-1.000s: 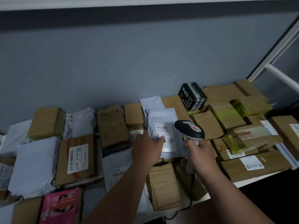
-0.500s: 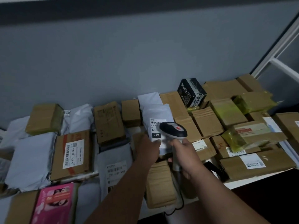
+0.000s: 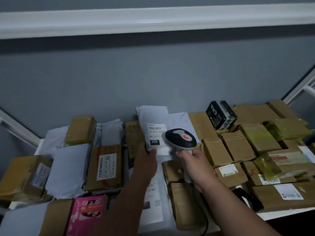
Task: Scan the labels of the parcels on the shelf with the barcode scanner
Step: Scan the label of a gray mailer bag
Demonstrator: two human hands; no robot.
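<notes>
Head view: the left hand grips the lower edge of a white mailer bag, fingers curled round it, and holds it tilted up so that its label faces the camera; the label carries a barcode near its top and a black patch reading "010" lower down. Just beside it, the right hand is wrapped round the pale handle of the barcode scanner, whose dark head with a red mark sits against the right edge of the lifted bag, close to the label. A dark cable runs down from the handle toward the shelf's front edge.

Round the hands the white shelf is crowded with parcels. To the left lie a brown box with a white barcode label, grey mailer bags and a pink packet near the front. To the right are stacked brown cardboard boxes, some wrapped in yellowish tape, and a black box with white print stands tilted near the grey wall. Another labelled white bag lies flat beneath the left forearm.
</notes>
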